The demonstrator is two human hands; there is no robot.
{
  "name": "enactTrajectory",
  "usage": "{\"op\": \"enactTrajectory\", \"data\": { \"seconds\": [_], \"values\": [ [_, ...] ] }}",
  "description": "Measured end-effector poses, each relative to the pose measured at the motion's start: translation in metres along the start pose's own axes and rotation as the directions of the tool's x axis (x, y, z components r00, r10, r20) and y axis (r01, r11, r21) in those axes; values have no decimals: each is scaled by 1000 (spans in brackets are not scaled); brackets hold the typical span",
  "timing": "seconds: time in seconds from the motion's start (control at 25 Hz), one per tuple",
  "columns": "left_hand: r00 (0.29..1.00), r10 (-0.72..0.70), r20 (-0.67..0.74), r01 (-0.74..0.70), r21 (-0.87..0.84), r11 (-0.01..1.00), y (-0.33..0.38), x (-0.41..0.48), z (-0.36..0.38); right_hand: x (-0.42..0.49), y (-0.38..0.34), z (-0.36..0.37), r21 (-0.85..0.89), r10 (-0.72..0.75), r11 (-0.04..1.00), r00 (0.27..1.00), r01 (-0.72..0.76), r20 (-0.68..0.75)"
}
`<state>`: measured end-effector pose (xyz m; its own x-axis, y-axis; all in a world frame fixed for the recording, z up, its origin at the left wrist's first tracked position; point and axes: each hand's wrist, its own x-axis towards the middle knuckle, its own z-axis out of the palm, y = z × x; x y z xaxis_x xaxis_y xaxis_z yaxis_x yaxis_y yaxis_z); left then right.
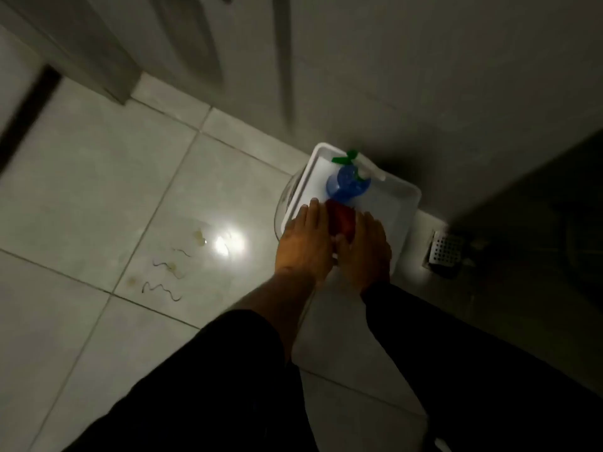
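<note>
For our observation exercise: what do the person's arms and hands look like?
Both the left hand and right hand are bare, no gloves or rings visible. The dark right sleeve reaches the wrist; the dark left sleeve leaves the forearm uncovered.
</note>
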<state>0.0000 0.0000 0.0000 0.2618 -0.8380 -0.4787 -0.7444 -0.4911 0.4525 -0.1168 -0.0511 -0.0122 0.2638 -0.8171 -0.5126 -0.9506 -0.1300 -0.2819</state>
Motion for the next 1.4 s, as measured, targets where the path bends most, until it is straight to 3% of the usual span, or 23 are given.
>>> {"op": "enactTrajectory", "data": {
  "seconds": [0.08,0.16,0.28,0.36,0.48,0.6,0.72,0.8,0.88,1.0,1.08,1.2,1.28,1.4],
  "values": [
    [994,-102,47,106,-91,990,-1,40,30,41,14,22,122,179,976,983,-182,31],
    [973,-212,90,217,-47,975,-2,72,49,75,24,36,262,346,890,927,-373,146],
    [935,-338,106,340,-1,940,3,99,72,96,36,63,490,400,735,884,-468,242],
    [925,-368,94,374,-63,925,1,109,78,101,41,70,653,418,589,871,-476,257],
    [894,-413,173,447,-291,846,0,117,75,99,52,67,757,404,446,862,-478,306],
    [913,-363,186,405,-525,748,0,97,58,78,46,46,867,391,297,880,-399,271],
    [928,-294,230,358,-772,525,-8,55,28,37,25,23,920,179,100,916,-380,359],
    [931,-262,254,341,-862,375,-27,16,7,8,7,15,879,2,41,880,-475,475],
    [933,-269,239,327,-875,358,-59,-25,-1,-19,-17,21,820,-108,78,813,-566,572],
    [909,-380,169,314,-878,362,-114,-75,14,-43,-59,57,777,-137,193,768,-599,626],
    [827,-552,109,302,-914,272,-166,-106,38,-56,-97,99,754,-170,326,749,-570,640],
    [612,-785,97,377,-908,182,-257,-145,101,-59,-147,184,688,-158,543,746,-482,647],
    [487,-866,116,523,-833,182,-314,-167,153,-52,-169,243,628,-185,680,741,-377,645],
    [424,-897,122,704,-668,242,-390,-187,221,-34,-201,325,496,-301,866,729,-60,615]
  ]
}}
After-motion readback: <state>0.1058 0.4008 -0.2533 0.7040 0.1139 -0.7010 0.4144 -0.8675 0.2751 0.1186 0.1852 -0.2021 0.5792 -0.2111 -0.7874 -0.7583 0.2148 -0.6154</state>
